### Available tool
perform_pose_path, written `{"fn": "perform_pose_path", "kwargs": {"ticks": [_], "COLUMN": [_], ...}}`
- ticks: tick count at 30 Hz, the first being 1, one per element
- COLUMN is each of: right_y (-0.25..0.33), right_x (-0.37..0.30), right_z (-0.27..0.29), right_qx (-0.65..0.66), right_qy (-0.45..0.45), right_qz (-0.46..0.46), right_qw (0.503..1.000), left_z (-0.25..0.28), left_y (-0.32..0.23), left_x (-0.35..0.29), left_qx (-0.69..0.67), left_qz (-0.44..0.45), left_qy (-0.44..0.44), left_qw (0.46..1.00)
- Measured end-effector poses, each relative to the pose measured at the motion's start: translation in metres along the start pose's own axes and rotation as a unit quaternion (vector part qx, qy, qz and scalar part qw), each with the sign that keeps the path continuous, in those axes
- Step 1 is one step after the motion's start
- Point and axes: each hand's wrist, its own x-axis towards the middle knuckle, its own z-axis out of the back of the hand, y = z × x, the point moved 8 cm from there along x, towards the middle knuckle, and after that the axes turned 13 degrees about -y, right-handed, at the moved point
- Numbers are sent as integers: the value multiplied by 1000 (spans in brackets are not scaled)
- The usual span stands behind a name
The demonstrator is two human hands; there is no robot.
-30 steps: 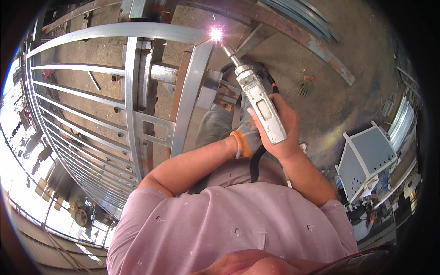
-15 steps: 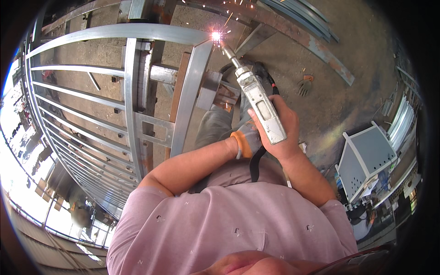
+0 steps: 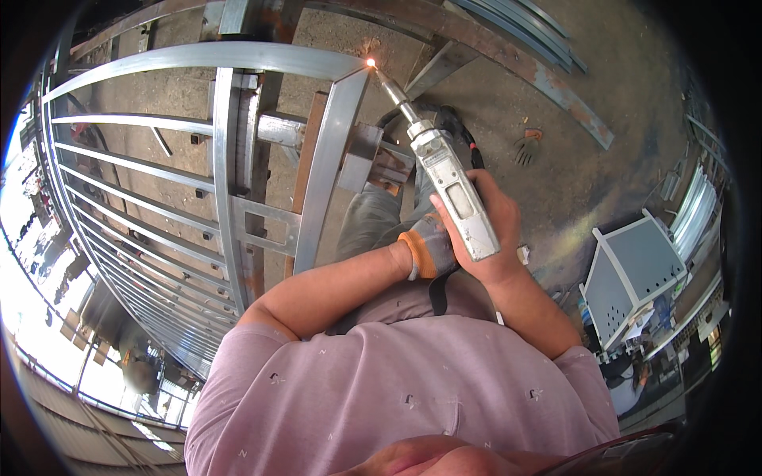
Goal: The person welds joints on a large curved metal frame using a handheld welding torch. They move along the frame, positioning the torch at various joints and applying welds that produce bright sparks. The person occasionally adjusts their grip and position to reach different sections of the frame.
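Within the right grip [image 3: 502, 218], scuffed metal on the welding torch [image 3: 456, 190], duller than its smooth, shiny nozzle [image 3: 397, 95]. Just left, matt, cloth-like glove [image 3: 425, 252]. Farther left, smooth, glossy metal frame [image 3: 329, 170]. Ahead of the grip, rough, rust-patched metal beam [image 3: 548, 83].

Short-sleeved pink shirt [image 3: 349, 381], grey-orange glove [image 3: 429, 247]

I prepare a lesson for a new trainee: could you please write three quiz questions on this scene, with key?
1. The handheld welding gun points at: A) the shirt; B) a glowing spot at a corner of the barred metal frame; C) the trousers.
2. True or false: both hands wear gloves.
3. Fill in: the loose orange-cuffed glove lies on the ____.

Key: 1. B. 2. False: the left hand is gloved, the right hand bare. 3. Floor.
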Motion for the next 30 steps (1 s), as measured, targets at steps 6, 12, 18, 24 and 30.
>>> {"fn": "perform_pose_path", "kwargs": {"ticks": [6,12,18,24,30], "right_y": [-4,-2,-8,-7,-8], "right_x": [2,4,3,4,6], "right_z": [-3,-3,-4,-5,-5], "right_qx": [-27,-38,-37,-36,-35], "right_qy": [7,9,8,11,8], "right_qz": [-16,-11,-21,-25,-17], "right_qw": [999,999,999,999,999], "left_z": [-9,-14,-13,-11,-3], "left_y": [-10,12,2,6,-34], "left_x": [9,6,8,7,13], "left_qx": [422,331,374,351,259], "left_qz": [-122,-83,-112,-99,-88], "left_qy": [42,40,38,20,-8], "left_qw": [897,939,920,931,962]}}
